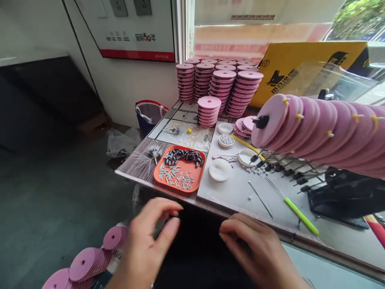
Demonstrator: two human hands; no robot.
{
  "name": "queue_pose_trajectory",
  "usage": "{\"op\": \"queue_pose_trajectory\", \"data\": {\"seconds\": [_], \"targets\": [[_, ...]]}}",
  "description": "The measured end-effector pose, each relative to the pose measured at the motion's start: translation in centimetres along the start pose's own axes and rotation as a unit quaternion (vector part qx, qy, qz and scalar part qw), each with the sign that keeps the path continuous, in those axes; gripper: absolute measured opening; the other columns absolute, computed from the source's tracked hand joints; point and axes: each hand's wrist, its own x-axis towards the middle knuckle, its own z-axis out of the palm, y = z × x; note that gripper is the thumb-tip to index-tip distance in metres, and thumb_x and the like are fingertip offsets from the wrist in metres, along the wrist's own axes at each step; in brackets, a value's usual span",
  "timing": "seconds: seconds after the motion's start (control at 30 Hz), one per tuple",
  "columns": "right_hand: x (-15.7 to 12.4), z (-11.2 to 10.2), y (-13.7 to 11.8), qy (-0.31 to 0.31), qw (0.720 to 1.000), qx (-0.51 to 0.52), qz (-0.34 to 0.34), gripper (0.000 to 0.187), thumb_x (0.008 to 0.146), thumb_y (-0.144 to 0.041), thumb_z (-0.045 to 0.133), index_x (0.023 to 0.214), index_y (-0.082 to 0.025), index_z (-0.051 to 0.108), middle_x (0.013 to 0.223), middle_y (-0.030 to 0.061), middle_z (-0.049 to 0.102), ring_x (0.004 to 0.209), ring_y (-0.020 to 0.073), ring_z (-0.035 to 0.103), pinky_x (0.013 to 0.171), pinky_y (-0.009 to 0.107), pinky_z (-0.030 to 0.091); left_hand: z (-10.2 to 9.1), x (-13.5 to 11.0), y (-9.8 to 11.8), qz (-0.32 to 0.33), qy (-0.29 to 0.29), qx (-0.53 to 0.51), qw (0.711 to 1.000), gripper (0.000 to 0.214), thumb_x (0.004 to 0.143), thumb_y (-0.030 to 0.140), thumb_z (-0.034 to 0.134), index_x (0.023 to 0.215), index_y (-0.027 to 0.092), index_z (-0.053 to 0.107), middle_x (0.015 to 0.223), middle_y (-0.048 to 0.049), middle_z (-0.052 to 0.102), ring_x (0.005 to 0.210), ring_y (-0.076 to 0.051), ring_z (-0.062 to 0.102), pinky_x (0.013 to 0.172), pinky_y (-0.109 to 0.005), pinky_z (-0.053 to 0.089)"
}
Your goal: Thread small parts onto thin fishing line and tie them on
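My left hand is raised in front of the table's near edge, its thumb and fingertips brought together in a pinch. My right hand is just below the edge on the other side, fingers curled and the thumb against them. Anything held in either hand is too fine or too hidden to make out. Nearest the left hand is an orange tray with black beads, pale blue tubes and small silvery beads. Beyond the right hand lie a thin metal needle-like tool and a green-handled hook tool.
Stacked pink foam discs stand at the back. A row of pink discs on a black holder juts in from the right. A white round dish, a bead dish and a yellow box are on the table. More pink spools sit lower left.
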Motion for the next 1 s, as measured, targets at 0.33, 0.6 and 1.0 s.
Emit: {"op": "queue_pose_trajectory", "data": {"seconds": [0.33, 0.6, 1.0], "targets": [[1.3, -2.3, 0.6, -0.066, 0.988, -0.099, 0.095, 0.015, 0.082, -0.011, 0.051, 0.071, -0.018, 0.058, 0.066, 0.0007, 0.061, 0.060, 0.0159, 0.057, 0.054, 0.023, 0.037, 4.8, -1.7, 4.3, 0.076, -0.191, -0.072, 0.976, 0.011, 0.087, 0.024, 0.046, 0.088, 0.021, 0.057, 0.077, -0.0004, 0.062, 0.071, -0.014, 0.059, 0.066, -0.025, 0.047], [5.9, -3.5, 0.5, -0.200, 0.955, -0.149, 0.162, 0.018, 0.077, -0.009, 0.053, 0.064, -0.017, 0.062, 0.058, 0.0000, 0.061, 0.054, 0.0124, 0.051, 0.049, 0.021, 0.025, 6.8, -2.0, 3.2, 0.187, -0.170, -0.016, 0.967, 0.029, 0.086, 0.017, 0.043, 0.115, 0.021, 0.046, 0.071, 0.0003, 0.062, 0.063, -0.015, 0.059, 0.061, -0.028, 0.048], [6.0, -3.5, 0.7, -0.179, 0.966, -0.143, 0.121, 0.023, 0.076, -0.004, 0.048, 0.062, -0.016, 0.062, 0.054, -0.0015, 0.057, 0.050, 0.0100, 0.046, 0.048, 0.021, 0.024, 8.6, -1.6, 2.8, 0.276, -0.140, 0.147, 0.939, 0.060, 0.079, 0.008, 0.048, 0.135, 0.007, 0.027, 0.062, 0.0015, 0.059, 0.054, -0.016, 0.055, 0.051, -0.029, 0.042]]}}
